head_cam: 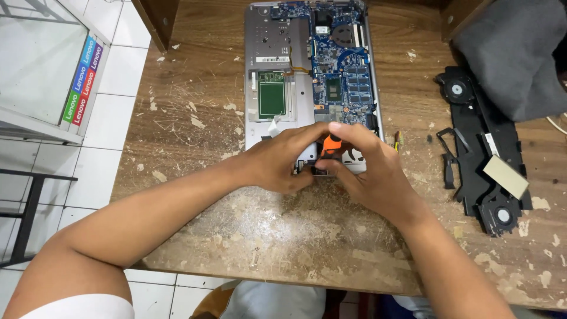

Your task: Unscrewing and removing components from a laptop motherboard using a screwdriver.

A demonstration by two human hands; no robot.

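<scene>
Fingers (345, 131) hiding orange tool (331, 145), opened laptop (277, 47) top cut off

Hands: left hand (277, 162) and right hand (369, 168) meet fingertip to fingertip, forearms converging, bare; fingers curled, apparently pinching.

laptop (277, 77) on table (283, 236), speaker frame (478, 171) right — perhaps detached

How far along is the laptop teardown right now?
Done: the laptop lies open with its blue board bare, and a black speaker frame sits apart on the table. In hand: left hand and right hand meet at the near edge around an orange-handled tool. Left: the board and fan remain seated in the case.
</scene>
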